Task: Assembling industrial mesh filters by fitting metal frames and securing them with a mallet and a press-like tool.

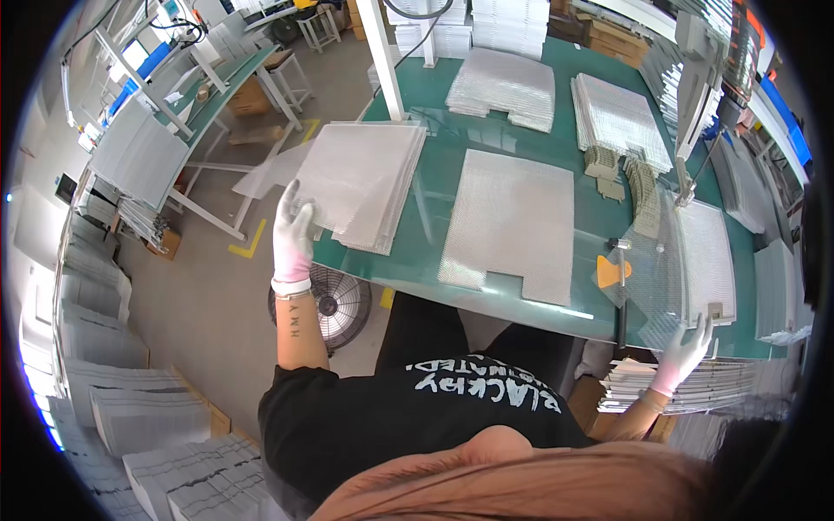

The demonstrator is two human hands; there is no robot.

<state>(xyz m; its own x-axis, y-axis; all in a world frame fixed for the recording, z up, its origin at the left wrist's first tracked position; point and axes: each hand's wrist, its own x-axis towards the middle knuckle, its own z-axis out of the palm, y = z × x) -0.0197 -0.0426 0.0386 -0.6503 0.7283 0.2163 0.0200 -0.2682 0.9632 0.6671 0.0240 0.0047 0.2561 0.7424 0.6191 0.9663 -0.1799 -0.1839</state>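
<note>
My left hand [294,236], in a white glove with a pink cuff, is at the near left edge of a stack of thin translucent white sheets [365,178]. Its fingers are apart; whether they touch the stack is hard to tell. Past the table's left edge juts one loose sheet [271,175]. My right hand [684,358], gloved alike, has its fingers stretched toward the near edge of a white textured panel [708,256]. A small grey block [715,310] sits at that panel's near edge. In the middle lies another notched panel [511,221], flat on the table.
The green table [417,271] also bears a hammer [620,286], an orange scraper [612,273], small beige blocks [641,195] and two panel stacks [504,87] farther back. A powered screwdriver [737,87] hangs at right. Below left stands a floor fan [328,306].
</note>
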